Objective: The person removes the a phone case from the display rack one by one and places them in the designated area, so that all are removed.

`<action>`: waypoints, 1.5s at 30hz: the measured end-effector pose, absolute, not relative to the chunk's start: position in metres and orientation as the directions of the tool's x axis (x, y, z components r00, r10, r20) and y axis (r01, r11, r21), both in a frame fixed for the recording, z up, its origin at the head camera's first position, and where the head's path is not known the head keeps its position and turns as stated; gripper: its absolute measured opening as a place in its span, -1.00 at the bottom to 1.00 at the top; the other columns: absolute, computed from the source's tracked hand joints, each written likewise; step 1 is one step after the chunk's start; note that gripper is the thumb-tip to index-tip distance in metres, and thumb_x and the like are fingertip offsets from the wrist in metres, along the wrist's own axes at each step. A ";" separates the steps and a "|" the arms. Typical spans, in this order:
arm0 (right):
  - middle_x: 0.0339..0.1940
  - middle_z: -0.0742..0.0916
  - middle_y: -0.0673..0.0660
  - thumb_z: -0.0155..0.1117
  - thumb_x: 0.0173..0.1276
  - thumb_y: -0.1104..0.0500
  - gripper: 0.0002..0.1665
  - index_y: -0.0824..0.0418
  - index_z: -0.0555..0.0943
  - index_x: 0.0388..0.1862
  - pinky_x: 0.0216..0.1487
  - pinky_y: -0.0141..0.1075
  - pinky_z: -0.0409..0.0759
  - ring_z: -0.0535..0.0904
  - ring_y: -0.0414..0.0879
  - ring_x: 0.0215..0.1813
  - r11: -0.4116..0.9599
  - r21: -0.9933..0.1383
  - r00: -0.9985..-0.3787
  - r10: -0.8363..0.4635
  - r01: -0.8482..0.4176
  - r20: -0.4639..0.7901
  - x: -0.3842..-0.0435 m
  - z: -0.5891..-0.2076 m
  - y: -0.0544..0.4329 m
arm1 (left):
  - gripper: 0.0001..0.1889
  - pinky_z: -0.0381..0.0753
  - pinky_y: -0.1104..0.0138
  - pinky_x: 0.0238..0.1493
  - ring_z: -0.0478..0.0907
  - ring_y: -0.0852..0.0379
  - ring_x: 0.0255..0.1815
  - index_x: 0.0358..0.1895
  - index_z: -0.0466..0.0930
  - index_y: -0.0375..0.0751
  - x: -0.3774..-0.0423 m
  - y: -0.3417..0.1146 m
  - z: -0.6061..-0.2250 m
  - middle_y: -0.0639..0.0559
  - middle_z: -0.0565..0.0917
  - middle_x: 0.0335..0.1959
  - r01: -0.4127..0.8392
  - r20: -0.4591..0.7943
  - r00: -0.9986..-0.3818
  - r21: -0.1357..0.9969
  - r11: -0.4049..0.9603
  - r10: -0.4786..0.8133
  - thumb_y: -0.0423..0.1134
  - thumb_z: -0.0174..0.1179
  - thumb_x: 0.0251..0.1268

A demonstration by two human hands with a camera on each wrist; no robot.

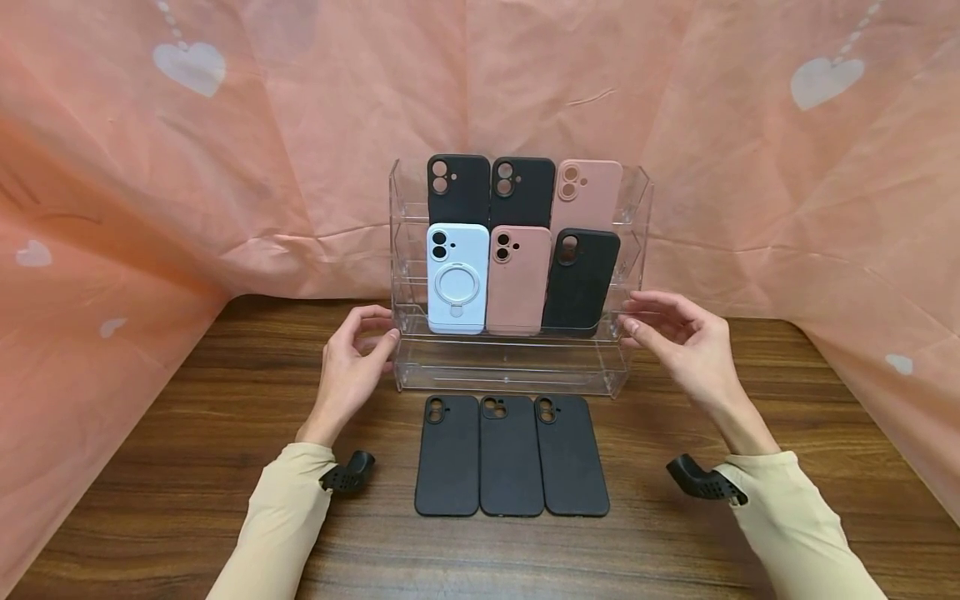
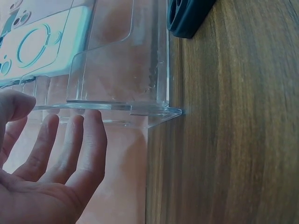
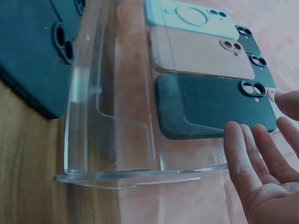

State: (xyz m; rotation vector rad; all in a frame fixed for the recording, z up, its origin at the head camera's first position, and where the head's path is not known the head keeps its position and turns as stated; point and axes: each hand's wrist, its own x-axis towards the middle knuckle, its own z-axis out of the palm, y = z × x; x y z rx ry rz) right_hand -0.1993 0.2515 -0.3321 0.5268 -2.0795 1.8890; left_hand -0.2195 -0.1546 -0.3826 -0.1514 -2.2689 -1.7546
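A clear acrylic display rack (image 1: 506, 382) stands on the table with phone cases on its upper tiers. In the front row are a white case with a ring (image 1: 457, 312), a pink case (image 1: 519, 287) and a black case (image 1: 581, 283). Behind them stand two black cases (image 1: 459, 196) (image 1: 522, 193) and another pink case (image 1: 592, 196). My left hand (image 1: 351, 358) is at the rack's left side, loosely bent fingertips touching the side panel. On the opposite side, my right hand (image 1: 693, 346) has its fingertips against the panel, thumb apart from the fingers.
Three black phone cases (image 1: 447, 458) (image 1: 511, 458) (image 1: 573, 458) lie side by side in front of the rack, camera holes toward it. A peach cloth (image 1: 337, 150) with white hearts hangs behind and along both sides of the wooden table (image 1: 225, 467).
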 end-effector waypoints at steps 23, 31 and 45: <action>-0.02 0.79 -0.01 0.36 0.32 0.46 -0.55 0.45 0.59 0.20 -0.12 -0.36 0.79 0.79 -0.20 -0.03 0.045 -0.877 -0.877 0.027 -0.479 0.480 -0.222 -0.315 0.237 | -0.71 0.84 0.05 -0.25 0.75 -0.11 0.01 0.16 0.55 -0.13 -0.220 -0.155 -0.382 -0.15 0.68 0.08 0.251 0.279 -0.957 0.932 0.261 -0.077 -0.28 0.26 0.44; 0.03 0.76 -0.03 0.37 0.28 0.48 -0.51 0.25 0.65 0.19 -0.16 -0.43 0.77 0.79 -0.27 -0.06 0.120 -0.865 -0.867 0.048 -0.488 0.496 -0.224 -0.312 0.228 | -0.71 0.84 0.03 -0.24 0.75 -0.10 0.00 0.15 0.55 -0.13 -0.220 -0.155 -0.381 -0.15 0.68 0.07 0.250 0.278 -0.957 0.933 0.260 -0.080 -0.29 0.27 0.43; 0.08 0.68 0.07 0.39 0.32 0.37 -0.37 0.25 0.52 0.37 -0.18 -0.45 0.77 0.78 -0.34 -0.11 0.271 -0.846 -0.864 0.083 -0.460 0.497 -0.231 -0.308 0.219 | -0.71 0.84 0.16 -0.27 0.74 -0.18 0.04 0.16 0.54 -0.14 -0.220 -0.156 -0.381 -0.17 0.67 0.09 0.242 0.267 -0.961 0.938 0.246 -0.075 -0.29 0.25 0.44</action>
